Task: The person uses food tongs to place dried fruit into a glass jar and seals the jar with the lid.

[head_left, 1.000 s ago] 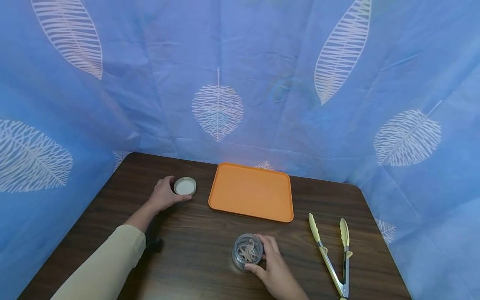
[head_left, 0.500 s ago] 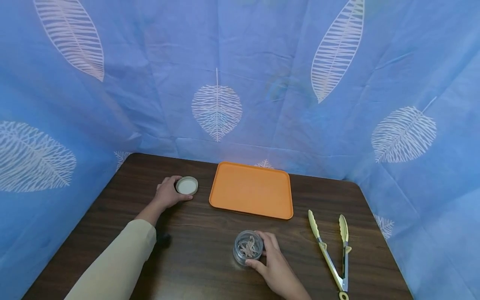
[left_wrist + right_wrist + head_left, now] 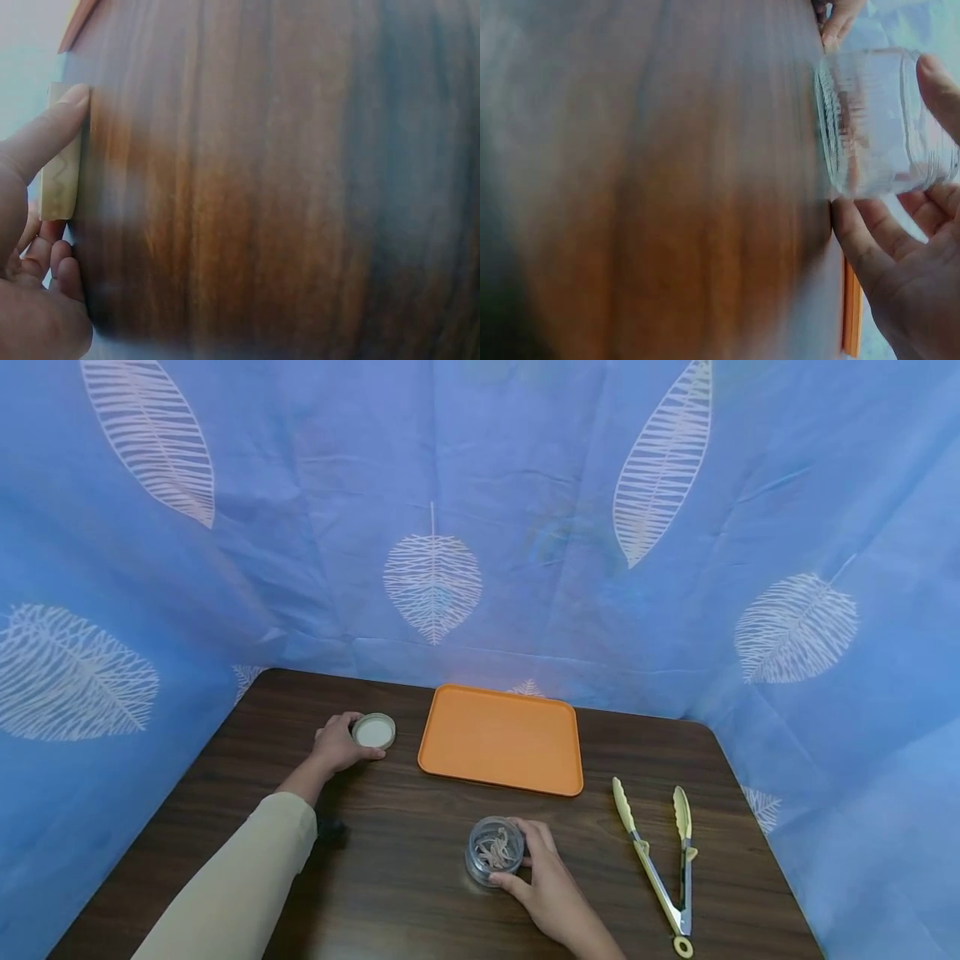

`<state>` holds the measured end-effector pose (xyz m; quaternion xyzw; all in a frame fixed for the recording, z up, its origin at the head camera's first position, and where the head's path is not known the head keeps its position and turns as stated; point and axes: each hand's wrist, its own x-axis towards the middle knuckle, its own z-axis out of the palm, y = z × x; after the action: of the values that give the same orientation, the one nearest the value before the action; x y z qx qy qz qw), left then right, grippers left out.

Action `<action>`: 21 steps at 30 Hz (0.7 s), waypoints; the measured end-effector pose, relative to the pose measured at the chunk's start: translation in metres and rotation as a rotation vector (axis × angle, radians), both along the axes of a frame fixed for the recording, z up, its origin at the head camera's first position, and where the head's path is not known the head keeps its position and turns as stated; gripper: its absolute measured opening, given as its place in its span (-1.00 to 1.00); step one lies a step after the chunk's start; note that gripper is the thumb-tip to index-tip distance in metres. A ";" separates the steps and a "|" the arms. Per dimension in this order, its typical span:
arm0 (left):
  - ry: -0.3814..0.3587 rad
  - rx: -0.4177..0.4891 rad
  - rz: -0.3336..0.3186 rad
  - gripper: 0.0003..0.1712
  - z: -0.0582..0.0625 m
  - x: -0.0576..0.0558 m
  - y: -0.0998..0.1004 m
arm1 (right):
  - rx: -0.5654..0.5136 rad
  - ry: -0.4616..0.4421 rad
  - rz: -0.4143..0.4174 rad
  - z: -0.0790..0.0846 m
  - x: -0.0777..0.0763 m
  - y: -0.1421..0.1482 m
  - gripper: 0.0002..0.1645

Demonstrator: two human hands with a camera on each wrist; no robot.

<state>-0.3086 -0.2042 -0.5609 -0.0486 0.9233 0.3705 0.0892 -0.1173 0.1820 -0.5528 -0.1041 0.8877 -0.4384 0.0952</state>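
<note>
In the head view my left hand (image 3: 332,747) holds a round jar lid (image 3: 374,732), pale inside up, on the table at the far left. The left wrist view has the thumb pressed along the side of the lid (image 3: 61,176), fingers at its other side. Nearer the front, my right hand (image 3: 553,893) grips a clear glass jar (image 3: 473,862) by its right side, thumb and fingers apart around the wall. The jar stands upright without a lid. Beige, string-like pieces (image 3: 495,849) lie in it; their kind is unclear. The right wrist view shows the ridged glass of the jar (image 3: 881,112).
An orange tray (image 3: 501,739) lies at the back middle of the dark wooden table (image 3: 405,877). Kitchen tongs (image 3: 660,881) with pale yellow tips rest spread at the right. Behind the table hangs a blue leaf-patterned cloth (image 3: 540,610).
The left hand and the lid have shifted very slightly to the right. My right hand stays on the jar. The head view has turned a little.
</note>
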 end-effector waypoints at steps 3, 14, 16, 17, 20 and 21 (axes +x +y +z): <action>0.011 -0.011 -0.007 0.14 0.002 0.003 -0.004 | -0.026 0.001 0.000 -0.002 -0.002 -0.001 0.11; 0.159 -0.016 -0.048 0.09 0.014 0.035 -0.002 | -0.088 -0.030 -0.023 -0.003 -0.003 0.002 0.10; 0.183 -0.022 -0.069 0.08 0.020 0.045 0.004 | -0.093 -0.034 -0.021 -0.003 -0.004 0.003 0.14; 0.195 -0.025 -0.082 0.08 0.023 0.051 0.007 | -0.092 -0.037 -0.016 -0.002 -0.004 0.003 0.16; 0.219 -0.020 -0.114 0.08 0.033 0.070 0.018 | -0.079 -0.056 0.003 -0.002 -0.006 0.002 0.24; 0.222 -0.014 -0.122 0.08 0.036 0.077 0.021 | -0.072 -0.063 0.011 -0.003 -0.006 0.001 0.26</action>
<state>-0.2317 -0.1827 -0.5245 0.0483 0.9313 0.3608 0.0084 -0.1234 0.1831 -0.5554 -0.0985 0.8674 -0.4724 0.1217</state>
